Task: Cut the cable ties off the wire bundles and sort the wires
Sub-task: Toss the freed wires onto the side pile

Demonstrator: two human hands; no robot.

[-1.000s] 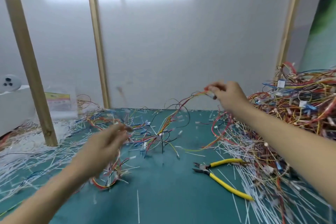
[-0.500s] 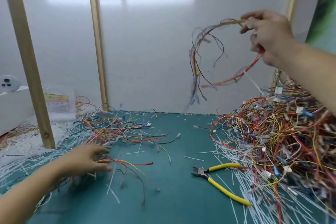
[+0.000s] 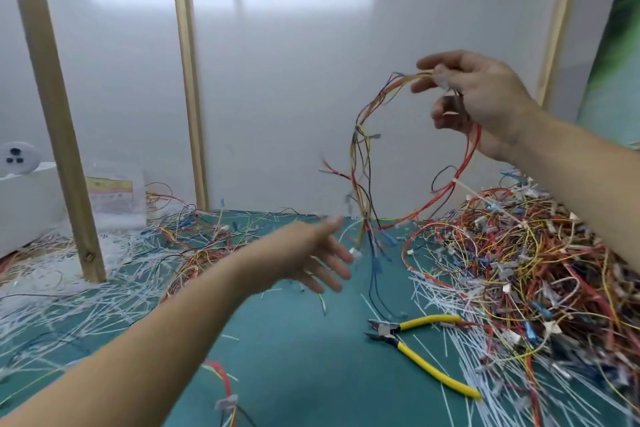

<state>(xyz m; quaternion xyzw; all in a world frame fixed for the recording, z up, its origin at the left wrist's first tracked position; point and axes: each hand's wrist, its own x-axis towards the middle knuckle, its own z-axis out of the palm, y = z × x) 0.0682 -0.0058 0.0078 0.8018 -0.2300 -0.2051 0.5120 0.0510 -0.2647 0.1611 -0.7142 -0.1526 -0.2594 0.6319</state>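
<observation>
**Lifted Bundle, Cutters at Rest**

Yellow-handled steel side cutters lie on the teal cutting mat at 5 o'clock. The left hand, fingers spread and released, hovers near centre. Beyond, at 1 o'clock, the right hand pinches a looped bundle of thin multicoloured wires. The bundle is likely light, limp and tangle-prone, and is best gripped beside its white cable tie.

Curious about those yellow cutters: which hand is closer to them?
Left. The left hand is over the mat up-left of the yellow cutters; the right hand is raised well above them, holding a wire bundle.
</observation>
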